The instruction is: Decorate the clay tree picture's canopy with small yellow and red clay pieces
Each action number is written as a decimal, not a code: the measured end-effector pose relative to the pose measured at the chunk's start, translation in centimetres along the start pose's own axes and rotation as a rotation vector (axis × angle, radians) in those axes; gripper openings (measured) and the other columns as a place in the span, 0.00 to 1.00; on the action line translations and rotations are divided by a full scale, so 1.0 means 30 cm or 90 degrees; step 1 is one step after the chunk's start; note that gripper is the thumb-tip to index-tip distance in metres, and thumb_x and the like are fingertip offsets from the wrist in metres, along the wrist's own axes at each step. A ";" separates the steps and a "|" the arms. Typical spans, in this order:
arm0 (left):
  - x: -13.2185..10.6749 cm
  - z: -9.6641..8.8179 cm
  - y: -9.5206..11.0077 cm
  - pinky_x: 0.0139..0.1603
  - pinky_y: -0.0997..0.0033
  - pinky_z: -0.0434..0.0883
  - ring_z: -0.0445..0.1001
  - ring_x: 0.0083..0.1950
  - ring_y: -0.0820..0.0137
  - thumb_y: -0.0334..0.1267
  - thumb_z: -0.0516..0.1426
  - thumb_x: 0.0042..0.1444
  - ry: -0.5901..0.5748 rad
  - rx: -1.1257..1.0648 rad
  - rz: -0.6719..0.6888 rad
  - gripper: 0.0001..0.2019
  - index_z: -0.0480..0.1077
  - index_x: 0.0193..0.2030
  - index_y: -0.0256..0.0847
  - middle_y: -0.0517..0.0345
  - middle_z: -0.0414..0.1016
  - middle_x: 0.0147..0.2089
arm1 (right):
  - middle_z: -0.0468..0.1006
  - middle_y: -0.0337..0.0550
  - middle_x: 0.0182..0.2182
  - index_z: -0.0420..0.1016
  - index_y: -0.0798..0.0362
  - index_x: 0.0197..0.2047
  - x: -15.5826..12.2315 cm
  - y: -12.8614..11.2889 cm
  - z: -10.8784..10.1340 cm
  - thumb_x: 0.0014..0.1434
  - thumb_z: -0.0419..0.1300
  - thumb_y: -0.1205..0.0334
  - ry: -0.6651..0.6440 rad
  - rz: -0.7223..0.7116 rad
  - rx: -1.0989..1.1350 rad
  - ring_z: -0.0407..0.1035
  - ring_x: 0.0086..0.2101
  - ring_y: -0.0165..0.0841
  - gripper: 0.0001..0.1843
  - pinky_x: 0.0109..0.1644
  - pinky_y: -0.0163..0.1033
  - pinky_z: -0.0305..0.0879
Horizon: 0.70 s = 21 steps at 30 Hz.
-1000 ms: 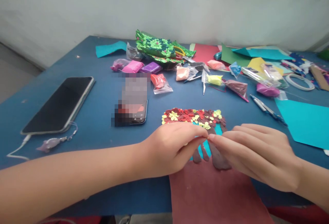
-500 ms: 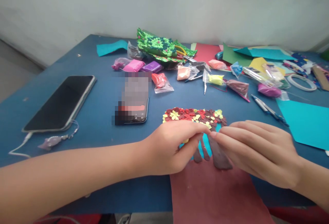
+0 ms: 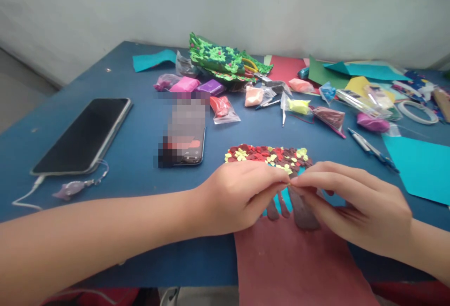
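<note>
My left hand (image 3: 242, 196) and my right hand (image 3: 362, 207) meet fingertip to fingertip above a clay picture. Each is closed in a pinch; whatever sits between the fingers is too small to make out. Beneath them, the picture has a band of red, maroon and yellow clay flowers (image 3: 258, 153) along its far edge. Brown clay tree trunks (image 3: 305, 214) run down from it over a turquoise backing (image 3: 285, 198). The near part is a smooth reddish-brown sheet (image 3: 298, 264) that hangs past the table edge. My hands hide the picture's middle.
A large phone (image 3: 84, 137) on a white cable and a smaller phone (image 3: 186, 142) lie left on the blue table (image 3: 140, 264). Bagged clay (image 3: 223, 108), scissors (image 3: 262, 77), a green clay piece (image 3: 218, 60), a pen (image 3: 372, 149) and turquoise paper (image 3: 418, 165) lie behind and right.
My right fingers have shifted and drawn together, the thumb now showing below them. Both hands' fingertips stay close together. The view has shifted slightly.
</note>
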<state>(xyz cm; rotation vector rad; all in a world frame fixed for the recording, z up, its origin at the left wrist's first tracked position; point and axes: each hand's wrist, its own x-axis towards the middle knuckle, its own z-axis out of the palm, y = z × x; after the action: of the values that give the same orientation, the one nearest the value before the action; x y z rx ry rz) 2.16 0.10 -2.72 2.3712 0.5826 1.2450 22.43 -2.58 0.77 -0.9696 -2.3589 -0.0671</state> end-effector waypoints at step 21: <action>0.003 -0.015 -0.006 0.40 0.78 0.74 0.78 0.38 0.74 0.27 0.51 0.61 -0.038 0.038 -0.017 0.06 0.69 0.41 0.35 0.56 0.79 0.35 | 0.76 0.42 0.28 0.70 0.55 0.41 0.005 0.029 -0.002 0.59 0.57 0.71 -0.038 -0.109 -0.004 0.70 0.28 0.27 0.06 0.33 0.32 0.69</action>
<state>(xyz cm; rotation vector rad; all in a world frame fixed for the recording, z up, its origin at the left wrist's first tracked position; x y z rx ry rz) 1.80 0.35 -2.53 2.4321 0.6386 1.1572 22.95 -1.84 0.76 -0.7808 -2.4938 -0.1139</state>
